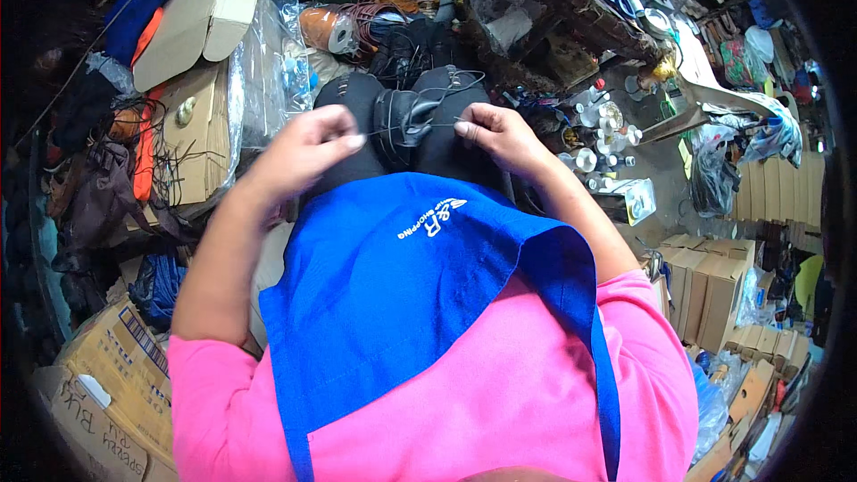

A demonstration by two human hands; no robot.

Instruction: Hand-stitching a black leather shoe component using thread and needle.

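Note:
Between my dark-trousered knees sits a black leather piece, creased and shiny; whether it is a shoe I cannot tell. A thin dark thread runs across it, and a loop of it arcs over my right knee. My right hand, just right of the leather, pinches the thread between thumb and forefinger. On the other side my left hand is closed with its fingers curled, slightly blurred; the thread leads toward its thumb tip, but what lies inside the fingers is hidden. A blue apron covers my lap.
Cardboard sheets and plastic wrap stand at the left, with an orange spool beyond my knees. Several bottles and jars crowd the floor at right, near a cluttered bench. Cardboard boxes lie lower right.

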